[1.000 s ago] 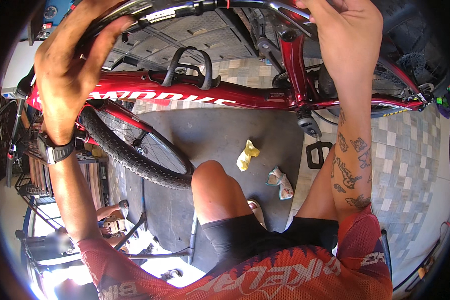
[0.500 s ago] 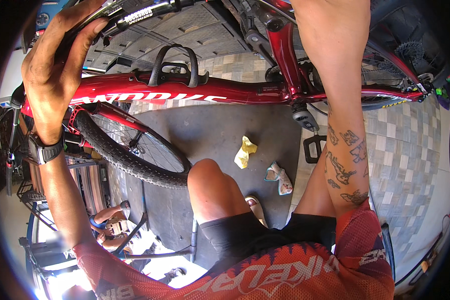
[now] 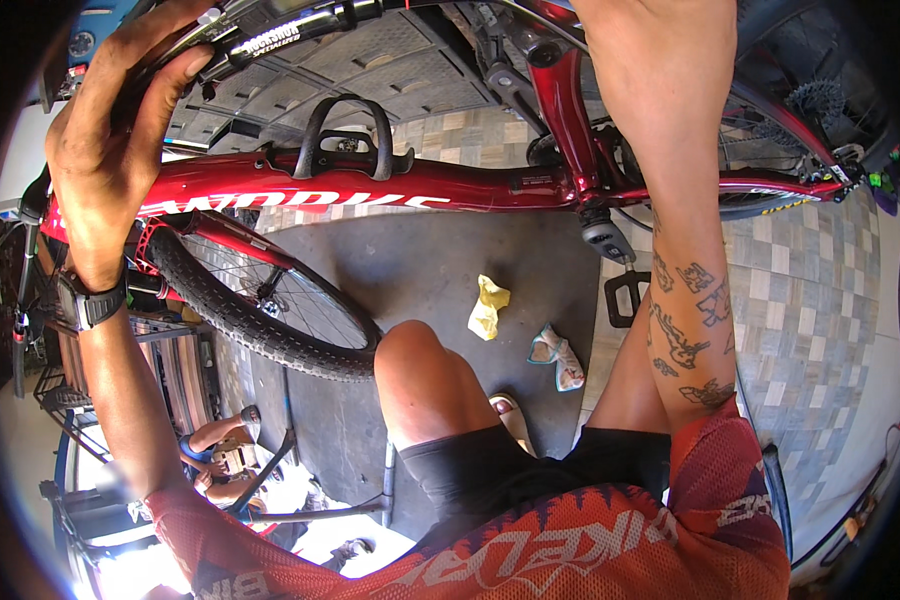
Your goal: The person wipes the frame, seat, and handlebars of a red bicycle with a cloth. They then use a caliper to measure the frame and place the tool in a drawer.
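A red bicycle frame (image 3: 470,183) with white lettering spans the view from left to right. My left hand (image 3: 110,130), with a dark watch on its wrist, is closed round the upper part of the frame near its front end. Its thumb lies beside a black rear shock (image 3: 270,38). My right hand (image 3: 660,50) reaches over the frame by the seat tube (image 3: 558,95); its fingers are cut off by the top edge. A black bottle cage (image 3: 345,140) sits on the down tube. Below it the front wheel (image 3: 270,290) is turned toward my knee.
A yellow cloth (image 3: 488,308) and a crumpled clear packet (image 3: 558,358) lie on the dark floor mat (image 3: 420,260). A pedal (image 3: 626,298) hangs near my right leg. Another person (image 3: 220,455) sits at the lower left, beyond a metal stand bar (image 3: 388,470).
The bicycle sits very slightly differently in the picture, its lettering a little lower. Both hands keep nearly the same places.
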Motion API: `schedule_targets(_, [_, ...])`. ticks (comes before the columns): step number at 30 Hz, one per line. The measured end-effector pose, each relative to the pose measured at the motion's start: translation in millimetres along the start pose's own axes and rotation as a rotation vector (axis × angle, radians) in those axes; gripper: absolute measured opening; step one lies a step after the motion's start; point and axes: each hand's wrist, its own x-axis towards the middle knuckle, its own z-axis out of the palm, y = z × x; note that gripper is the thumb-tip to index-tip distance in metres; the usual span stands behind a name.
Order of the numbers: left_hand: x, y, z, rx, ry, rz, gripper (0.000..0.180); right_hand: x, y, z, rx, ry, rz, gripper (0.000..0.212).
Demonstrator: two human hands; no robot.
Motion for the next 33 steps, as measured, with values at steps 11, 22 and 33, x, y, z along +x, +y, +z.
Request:
schedule_targets(11, [3, 0, -1, -0.045, -0.017, 0.028, 0.031, -2, 3, 0, 0.016, -0.002, 0.005, 0.012])
schedule_targets(22, [0, 7, 7, 0.047, 0.011, 0.014, 0.031, 2, 2, -5, 0.102, -0.06, 0.103, 0.011])
schedule_targets(33, [-1, 11, 11, 0.061, 0.056, 0.01, 0.032, 0, 3, 0, 0.1, -0.002, 0.035, 0.011])
